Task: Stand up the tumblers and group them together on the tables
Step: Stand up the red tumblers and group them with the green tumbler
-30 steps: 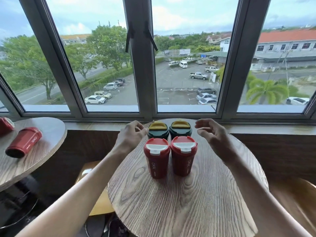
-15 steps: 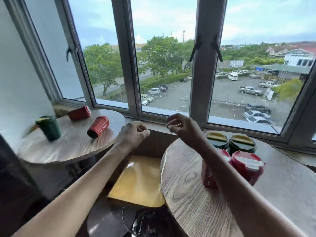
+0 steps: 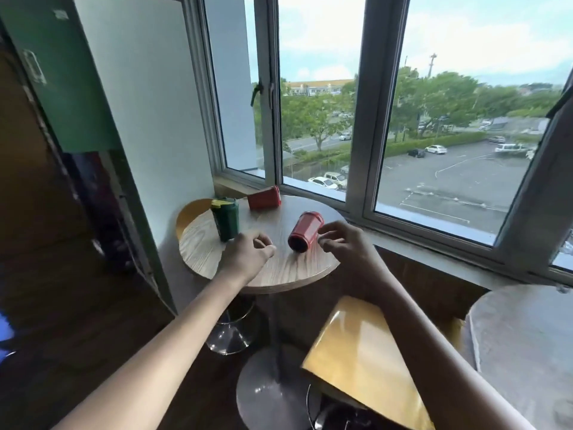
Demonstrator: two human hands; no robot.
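Observation:
A small round wooden table (image 3: 291, 271) by the window carries three tumblers. A red tumbler (image 3: 304, 231) lies on its side near the middle, its base toward me. A second red tumbler (image 3: 264, 197) lies on its side at the far edge. A dark green tumbler with a yellow lid (image 3: 225, 218) stands upright at the left. My left hand (image 3: 248, 254) hovers left of the near red tumbler with fingers loosely curled and nothing in it. My right hand (image 3: 344, 242) is just right of that tumbler, fingers apart, very close to it, holding nothing.
A yellow stool seat (image 3: 362, 358) stands below my right arm, and another yellow seat (image 3: 189, 212) shows behind the table's left side. The edge of a second round table (image 3: 524, 333) is at the lower right. The window sill (image 3: 434, 243) and a wall hem the table in.
My view has swung left from the table with the grouped upright tumblers to the small table. Both hands have travelled over to the lying red tumbler.

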